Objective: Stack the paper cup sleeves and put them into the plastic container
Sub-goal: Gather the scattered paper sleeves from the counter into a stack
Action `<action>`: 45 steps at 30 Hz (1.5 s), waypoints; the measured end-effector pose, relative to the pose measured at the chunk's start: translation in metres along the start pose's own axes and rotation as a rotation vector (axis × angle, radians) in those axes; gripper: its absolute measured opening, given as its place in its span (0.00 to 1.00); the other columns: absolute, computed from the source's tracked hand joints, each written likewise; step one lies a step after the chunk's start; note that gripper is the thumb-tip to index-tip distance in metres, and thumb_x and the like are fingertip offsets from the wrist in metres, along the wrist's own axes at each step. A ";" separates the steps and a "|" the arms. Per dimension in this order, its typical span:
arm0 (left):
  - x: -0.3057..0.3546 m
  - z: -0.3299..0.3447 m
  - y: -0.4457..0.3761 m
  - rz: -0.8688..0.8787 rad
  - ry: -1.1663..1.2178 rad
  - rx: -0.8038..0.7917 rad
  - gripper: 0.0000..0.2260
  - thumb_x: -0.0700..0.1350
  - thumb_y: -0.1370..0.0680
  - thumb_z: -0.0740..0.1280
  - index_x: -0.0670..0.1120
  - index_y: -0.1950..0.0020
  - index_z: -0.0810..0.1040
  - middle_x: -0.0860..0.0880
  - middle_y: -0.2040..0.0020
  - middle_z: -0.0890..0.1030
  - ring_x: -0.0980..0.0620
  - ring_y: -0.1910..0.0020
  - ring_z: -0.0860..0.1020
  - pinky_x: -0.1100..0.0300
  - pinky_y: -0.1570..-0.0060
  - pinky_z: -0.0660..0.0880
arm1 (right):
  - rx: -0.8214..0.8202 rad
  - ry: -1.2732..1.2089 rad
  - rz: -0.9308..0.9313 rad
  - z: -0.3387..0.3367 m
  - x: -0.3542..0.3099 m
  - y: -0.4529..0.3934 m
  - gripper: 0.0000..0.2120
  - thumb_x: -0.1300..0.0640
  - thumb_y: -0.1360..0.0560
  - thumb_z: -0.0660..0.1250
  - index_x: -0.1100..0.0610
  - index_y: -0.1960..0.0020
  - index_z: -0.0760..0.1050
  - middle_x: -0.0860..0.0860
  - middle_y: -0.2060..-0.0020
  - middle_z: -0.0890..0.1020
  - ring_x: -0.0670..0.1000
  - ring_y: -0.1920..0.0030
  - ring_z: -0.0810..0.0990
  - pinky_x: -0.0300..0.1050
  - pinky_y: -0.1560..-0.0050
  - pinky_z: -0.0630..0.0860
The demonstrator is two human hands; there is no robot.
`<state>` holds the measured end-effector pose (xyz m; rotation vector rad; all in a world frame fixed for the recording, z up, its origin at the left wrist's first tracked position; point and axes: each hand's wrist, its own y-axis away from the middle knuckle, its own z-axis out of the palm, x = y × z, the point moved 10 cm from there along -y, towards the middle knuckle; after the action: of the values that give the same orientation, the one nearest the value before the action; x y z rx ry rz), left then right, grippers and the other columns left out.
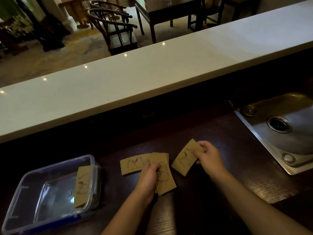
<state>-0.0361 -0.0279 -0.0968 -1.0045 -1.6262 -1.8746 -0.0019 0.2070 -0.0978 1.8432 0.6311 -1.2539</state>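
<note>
My right hand (209, 156) pinches one sleeve (185, 158), long axis toward 1 o'clock. My left hand (149, 175) grips a sleeve stack (165, 177), pointing 12 o'clock.

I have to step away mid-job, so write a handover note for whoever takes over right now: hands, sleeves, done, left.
Left hand: holds a small stack of sleeves over the dark counter.
Right hand: holds one sleeve.
Another sleeve lies flat on the counter, partly under the stack.
Done: a few sleeves lean on the right wall inside the plastic container.
Left: merge all three, then box them.
</note>
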 end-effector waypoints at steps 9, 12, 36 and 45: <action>0.001 0.030 0.007 -0.040 0.092 -0.132 0.11 0.42 0.20 0.58 0.43 0.45 0.79 0.40 0.51 0.84 0.42 0.52 0.82 0.42 0.46 0.77 | -0.332 -0.136 -0.096 0.033 -0.039 0.031 0.13 0.64 0.29 0.72 0.45 0.57 0.83 0.51 0.62 0.86 0.48 0.64 0.85 0.38 0.70 0.78; -0.005 0.043 0.011 -0.104 0.148 -0.192 0.14 0.46 0.21 0.59 0.42 0.44 0.80 0.41 0.52 0.86 0.45 0.54 0.83 0.49 0.51 0.79 | -0.219 0.054 -0.167 0.035 -0.037 0.032 0.11 0.60 0.32 0.75 0.49 0.52 0.80 0.50 0.55 0.77 0.45 0.62 0.80 0.31 0.68 0.74; 0.018 -0.116 0.003 0.156 -0.129 0.246 0.21 0.37 0.29 0.73 0.43 0.37 0.74 0.44 0.53 0.81 0.50 0.56 0.81 0.60 0.57 0.79 | -0.438 -0.286 0.210 0.148 0.015 0.044 0.17 0.69 0.32 0.70 0.54 0.47 0.76 0.54 0.56 0.86 0.54 0.55 0.86 0.47 0.59 0.82; 0.022 -0.150 -0.031 0.135 -0.160 0.386 0.26 0.37 0.28 0.71 0.43 0.31 0.69 0.45 0.50 0.79 0.48 0.54 0.80 0.52 0.52 0.79 | -0.234 0.258 0.057 0.178 -0.001 0.032 0.09 0.55 0.36 0.72 0.49 0.56 0.77 0.53 0.53 0.80 0.50 0.57 0.81 0.44 0.62 0.77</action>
<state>-0.1067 -0.1653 -0.1049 -1.0806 -1.8677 -1.3522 -0.0713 0.0415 -0.1199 1.8240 0.8225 -0.8713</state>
